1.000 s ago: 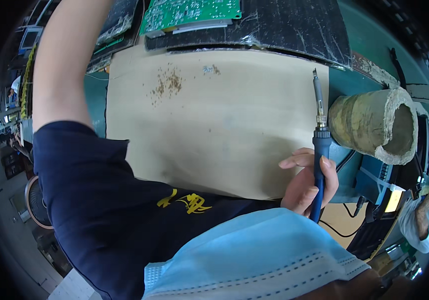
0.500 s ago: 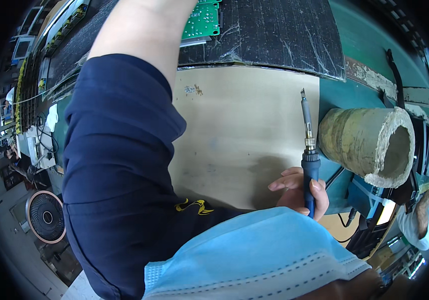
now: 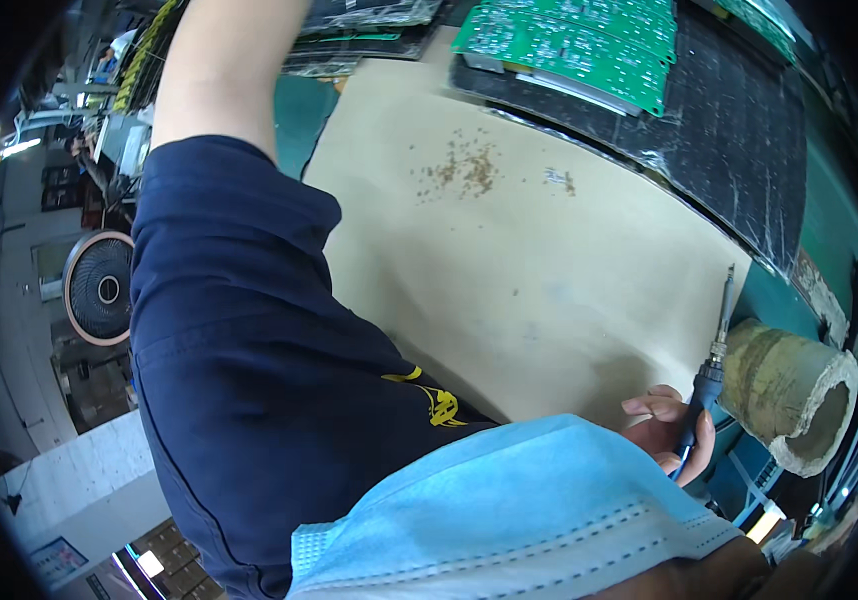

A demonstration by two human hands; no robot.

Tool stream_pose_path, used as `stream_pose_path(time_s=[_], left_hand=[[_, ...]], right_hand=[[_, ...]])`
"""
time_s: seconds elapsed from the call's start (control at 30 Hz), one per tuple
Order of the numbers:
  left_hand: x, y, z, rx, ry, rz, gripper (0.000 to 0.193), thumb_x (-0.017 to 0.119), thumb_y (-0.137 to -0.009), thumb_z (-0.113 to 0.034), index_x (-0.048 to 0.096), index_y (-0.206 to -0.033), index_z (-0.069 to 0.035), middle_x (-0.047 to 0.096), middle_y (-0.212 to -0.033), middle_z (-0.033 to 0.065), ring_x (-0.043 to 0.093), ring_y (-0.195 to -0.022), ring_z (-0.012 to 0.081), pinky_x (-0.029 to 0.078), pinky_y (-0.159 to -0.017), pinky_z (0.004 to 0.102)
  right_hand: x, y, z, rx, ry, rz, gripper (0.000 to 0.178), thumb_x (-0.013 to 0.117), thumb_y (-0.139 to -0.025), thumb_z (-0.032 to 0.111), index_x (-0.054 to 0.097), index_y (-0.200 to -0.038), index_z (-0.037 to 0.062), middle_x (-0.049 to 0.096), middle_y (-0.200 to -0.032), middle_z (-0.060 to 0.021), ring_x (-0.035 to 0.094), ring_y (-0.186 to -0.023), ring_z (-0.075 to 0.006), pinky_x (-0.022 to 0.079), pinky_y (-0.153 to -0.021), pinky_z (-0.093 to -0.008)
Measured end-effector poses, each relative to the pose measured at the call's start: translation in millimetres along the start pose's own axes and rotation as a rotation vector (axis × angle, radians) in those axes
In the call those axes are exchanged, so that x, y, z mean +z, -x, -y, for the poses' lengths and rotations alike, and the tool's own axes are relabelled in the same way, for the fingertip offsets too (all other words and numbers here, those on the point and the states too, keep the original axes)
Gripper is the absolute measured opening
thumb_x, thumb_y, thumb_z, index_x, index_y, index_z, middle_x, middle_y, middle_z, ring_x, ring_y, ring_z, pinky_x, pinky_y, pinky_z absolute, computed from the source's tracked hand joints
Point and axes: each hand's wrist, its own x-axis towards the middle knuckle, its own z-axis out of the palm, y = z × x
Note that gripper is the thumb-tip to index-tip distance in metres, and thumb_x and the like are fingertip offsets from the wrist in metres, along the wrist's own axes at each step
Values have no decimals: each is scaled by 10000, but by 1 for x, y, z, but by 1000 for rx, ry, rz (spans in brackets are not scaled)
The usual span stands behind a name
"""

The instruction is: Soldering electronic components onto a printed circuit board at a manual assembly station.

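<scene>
My right hand (image 3: pixel 671 432) is closed round the dark blue handle of a soldering iron (image 3: pixel 710 375) near the right side of the work surface. The iron's thin tip points up and away from me. My left arm (image 3: pixel 219 85) reaches forward out of the top of the picture, so the left hand is cut off from sight. A green circuit board (image 3: pixel 574 50) with many solder points rests on a black, tape-covered board (image 3: pixel 724 140) at the far side.
A rough, hollow cylinder (image 3: pixel 784 395) lies on its side right of the iron. Small brown specks (image 3: pixel 464 170) are scattered over the beige sheet (image 3: pixel 469 290). Black trays (image 3: pixel 374 25) stand at the far left, and a round fan (image 3: pixel 99 288) is beyond my left arm.
The view has swung left, so the circuit board, iron and cylinder appear farther right. More of the circuit board and the brown specks now show. My right hand still holds the iron.
</scene>
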Motion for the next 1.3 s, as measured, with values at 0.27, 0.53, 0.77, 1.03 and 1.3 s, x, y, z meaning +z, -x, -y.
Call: stream_pose_path(time_s=[0.27, 0.53, 0.77, 1.03, 1.3], left_hand=[[198, 114, 187, -590, 344, 4, 545, 687, -840, -344, 615, -1264, -9, 607, -1282, 233, 616, -1136, 371, 493, -936, 440], [305, 156, 202, -904, 374, 52, 705, 542, -852, -666, 647, -1241, -88, 597, -1301, 195, 579, -1195, 363, 473, -996, 439], [309, 149, 209, -712, 223, 132, 556, 440, -956, -511, 688, -1163, -58, 630, -1249, 191, 585, -1185, 358, 466, -991, 458], [223, 218, 159, -876, 1759, -221, 437, 468, -938, -544, 556, -980, -119, 489, -802, 64, 404, -554, 173, 329, -461, 308], [154, 342, 81, -393, 2272, -72, 380, 466, -1014, -390, 618, -1020, -41, 631, -748, 103, 395, -461, 102, 317, -392, 225]], right_hand=[[6, -1, 2, 39, 79, 0, 524, 351, -1038, 439, 384, -1405, 67, 566, -892, -125, 578, -724, -225, 458, -823, -472], [11, -5, -2, 72, 114, 78, 521, 393, -1030, 450, 436, -1361, 50, 553, -864, -132, 563, -721, -237, 469, -791, -441], [16, -6, -2, 83, 139, 32, 538, 429, -1020, 437, 451, -1350, 13, 556, -878, -140, 559, -759, -252, 475, -787, -429], [16, 0, -1, 108, 123, -15, 553, 480, -1001, 429, 451, -1324, -19, 609, -851, -172, 591, -758, -257, 479, -728, -395], [18, -2, 9, 5, 32, 70, 490, 456, -994, 345, 503, -1244, -73, 578, -770, -185, 608, -729, -288, 483, -723, -422]])
